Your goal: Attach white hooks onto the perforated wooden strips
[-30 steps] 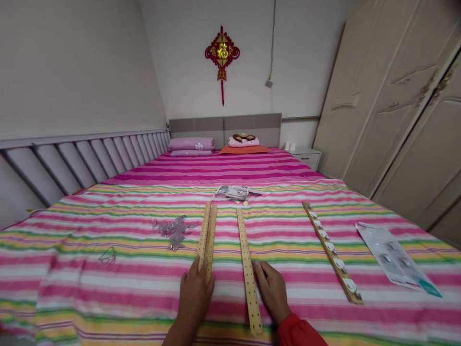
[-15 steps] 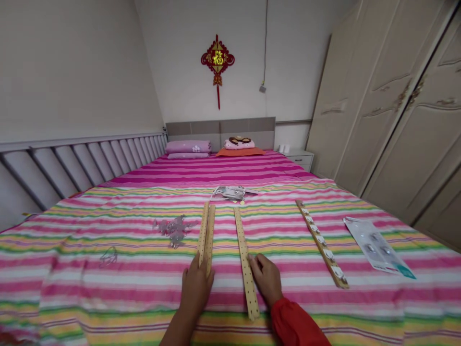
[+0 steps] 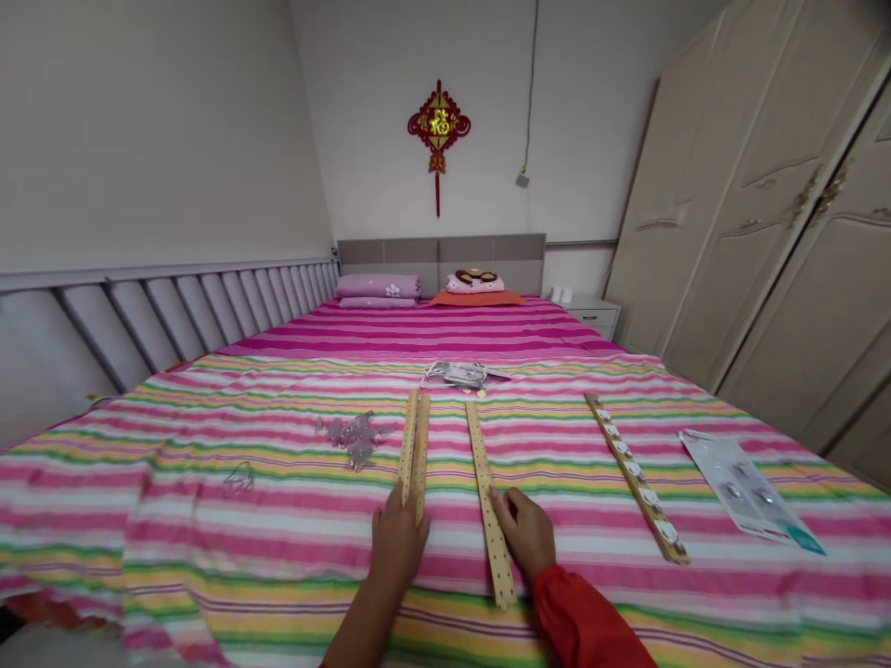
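My left hand (image 3: 400,533) is closed over the near ends of two pale wooden strips dotted with holes. The left one (image 3: 408,445) and the right one (image 3: 421,455) lie side by side, almost parallel. My right hand (image 3: 527,531), below a red sleeve, has its fingers curled and its thumb at the right edge of a third perforated strip (image 3: 482,459). That strip slants a little, its near end reaching past the hand. Farther right lies a strip with white hooks or clips mounted along it (image 3: 637,482); no hand touches it.
All this lies on a striped bedspread (image 3: 278,547). Left are a heap of clear plastic pieces (image 3: 358,438) and a thin clear scrap (image 3: 240,478). Clear packages (image 3: 459,374) lie beyond the strips, a blister pack (image 3: 748,492) at right. Railing (image 3: 209,297) and wardrobe (image 3: 758,204) flank the bed.
The whole scene has shifted slightly rightward as my view turned a little left. Both hands keep their places on the strips, which look unmoved on the bed.
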### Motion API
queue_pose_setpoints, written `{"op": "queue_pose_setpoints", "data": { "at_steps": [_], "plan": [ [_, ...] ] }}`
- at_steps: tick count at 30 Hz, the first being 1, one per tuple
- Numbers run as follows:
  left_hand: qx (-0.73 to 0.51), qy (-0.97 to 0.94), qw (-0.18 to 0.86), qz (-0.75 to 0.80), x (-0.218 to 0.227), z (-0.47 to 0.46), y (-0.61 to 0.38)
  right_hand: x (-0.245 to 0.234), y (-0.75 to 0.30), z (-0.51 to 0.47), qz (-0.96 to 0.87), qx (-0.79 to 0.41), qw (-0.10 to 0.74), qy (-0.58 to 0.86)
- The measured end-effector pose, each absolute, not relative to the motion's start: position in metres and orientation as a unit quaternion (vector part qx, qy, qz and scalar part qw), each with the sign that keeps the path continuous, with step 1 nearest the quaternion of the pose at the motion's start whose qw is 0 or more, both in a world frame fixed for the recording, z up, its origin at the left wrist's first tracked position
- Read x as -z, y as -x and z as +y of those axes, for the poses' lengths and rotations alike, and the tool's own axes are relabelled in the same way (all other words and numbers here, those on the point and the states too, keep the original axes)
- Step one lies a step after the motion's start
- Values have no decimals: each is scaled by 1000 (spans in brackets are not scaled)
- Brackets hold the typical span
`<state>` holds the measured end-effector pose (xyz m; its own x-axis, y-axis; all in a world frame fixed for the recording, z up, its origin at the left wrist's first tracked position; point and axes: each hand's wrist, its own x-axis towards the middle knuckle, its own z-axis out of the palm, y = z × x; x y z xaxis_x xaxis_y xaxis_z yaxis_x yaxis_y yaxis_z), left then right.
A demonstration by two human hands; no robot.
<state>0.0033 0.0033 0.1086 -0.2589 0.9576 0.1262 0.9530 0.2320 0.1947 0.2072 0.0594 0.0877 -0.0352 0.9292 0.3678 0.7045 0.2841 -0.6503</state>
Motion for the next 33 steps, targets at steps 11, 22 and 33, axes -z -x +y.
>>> {"op": "queue_pose_setpoints", "data": {
  "at_steps": [11, 22, 33],
  "plan": [
    [-122, -600, 49, 790, -115, 1, -5, -88, -206, 61, -712, -138, 351, 592],
    [-116, -602, 63, 787, -118, 1, -4, -90, -205, 60, -714, -129, 355, 590],
    [-107, -607, 68, 785, -116, 2, 0, -88, -207, 62, -714, -140, 361, 583]
  ]
}}
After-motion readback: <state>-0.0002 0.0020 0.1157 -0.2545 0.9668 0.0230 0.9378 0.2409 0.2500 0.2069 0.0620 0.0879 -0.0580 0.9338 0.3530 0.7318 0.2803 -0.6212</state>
